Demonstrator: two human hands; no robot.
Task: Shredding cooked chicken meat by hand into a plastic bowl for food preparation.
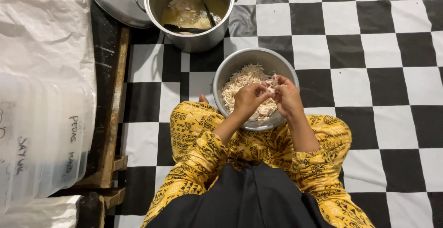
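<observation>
I sit cross-legged on a black and white checkered floor, in yellow patterned trousers. A round metal bowl [230,66] rests against my legs, holding a heap of pale shredded meat [242,79]. Over the bowl, my left hand [248,100] and my right hand [286,96] are together, both pinching one small piece of meat [271,85] between their fingertips.
A tall metal pot [194,36] stands beyond the bowl, with broth, meat pieces and a dark ladle inside. Its lid [113,0] lies to the left. A white plastic sack [44,34] and a translucent container stack [41,140] sit on a wooden pallet [113,117] at left.
</observation>
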